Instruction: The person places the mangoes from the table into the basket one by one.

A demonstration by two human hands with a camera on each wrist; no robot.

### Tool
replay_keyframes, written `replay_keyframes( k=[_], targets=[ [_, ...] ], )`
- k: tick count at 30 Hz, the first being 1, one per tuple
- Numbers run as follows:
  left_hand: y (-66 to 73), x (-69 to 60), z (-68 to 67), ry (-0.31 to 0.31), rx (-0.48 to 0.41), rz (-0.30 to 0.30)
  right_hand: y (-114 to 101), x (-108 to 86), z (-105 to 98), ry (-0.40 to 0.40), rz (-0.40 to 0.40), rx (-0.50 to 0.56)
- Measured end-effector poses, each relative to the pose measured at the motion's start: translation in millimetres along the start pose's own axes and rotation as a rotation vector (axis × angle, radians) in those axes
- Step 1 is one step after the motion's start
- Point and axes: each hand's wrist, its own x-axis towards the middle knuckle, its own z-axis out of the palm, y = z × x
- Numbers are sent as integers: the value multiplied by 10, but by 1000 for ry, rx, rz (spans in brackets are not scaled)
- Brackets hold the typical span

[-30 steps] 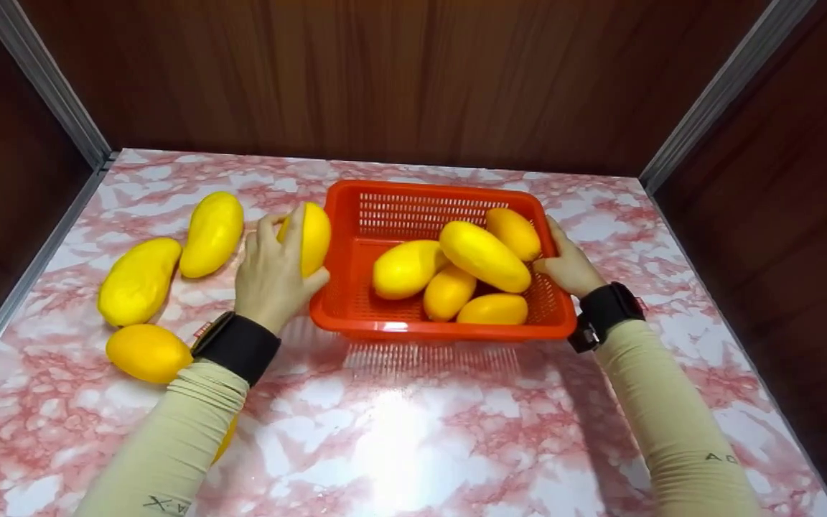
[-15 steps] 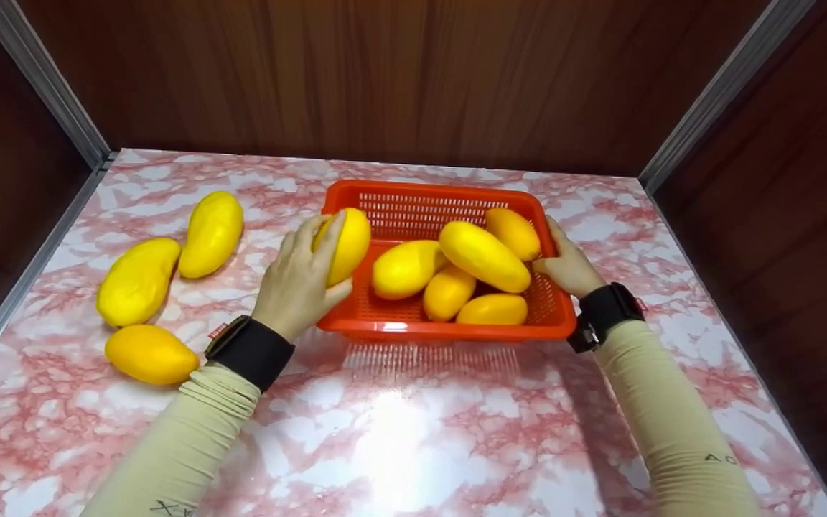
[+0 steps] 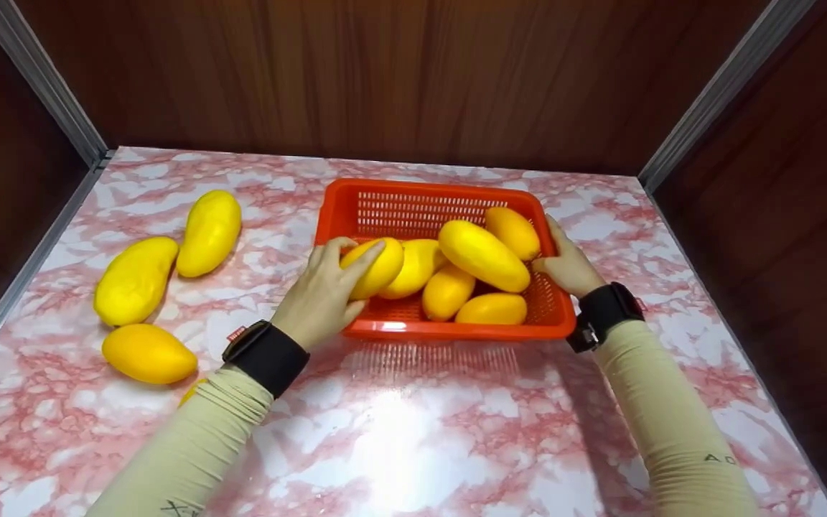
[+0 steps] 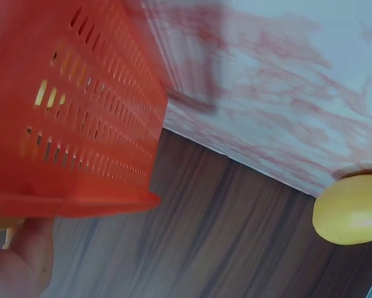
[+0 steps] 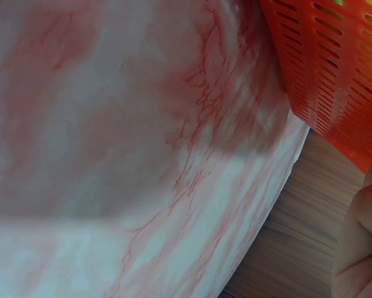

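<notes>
My left hand [image 3: 321,293] grips a yellow-orange mango [image 3: 383,267], fingers over its far side and thumb near the basket's front rim. This mango is inside the left part of the red plastic basket [image 3: 449,331], beside or against a yellow mango [image 3: 417,267]; contact is unclear. Several more mangoes, one a long yellow mango [image 3: 484,255] on top, fill the basket's right half. With its thumb over the rim, my right hand [image 3: 570,264] holds the basket's right side. In the left wrist view, the basket wall [image 4: 105,143] hides most of the held mango.
On the marbled table [image 3: 471,424], left of the basket, lie a yellow mango [image 3: 209,233], a second yellow mango [image 3: 136,281] and an orange mango [image 3: 149,353]. Another mango [image 3: 191,393] is mostly hidden by the left sleeve. Brown wood-look panels [image 3: 385,79] enclose the table.
My left hand has carried its mango rightward, from over the basket's left rim and then down into the basket. The right hand and the basket have stayed in place.
</notes>
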Motion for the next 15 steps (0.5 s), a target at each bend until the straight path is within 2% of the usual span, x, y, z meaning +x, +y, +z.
replay_keyframes(
  k=[9,15],
  targets=[
    [13,44,-51,-150,-25,-34,23,3,-8,5,-2,-5],
    [-3,102,-80,-292,-30,-56,41,27,2,7,-5,-6]
  ],
)
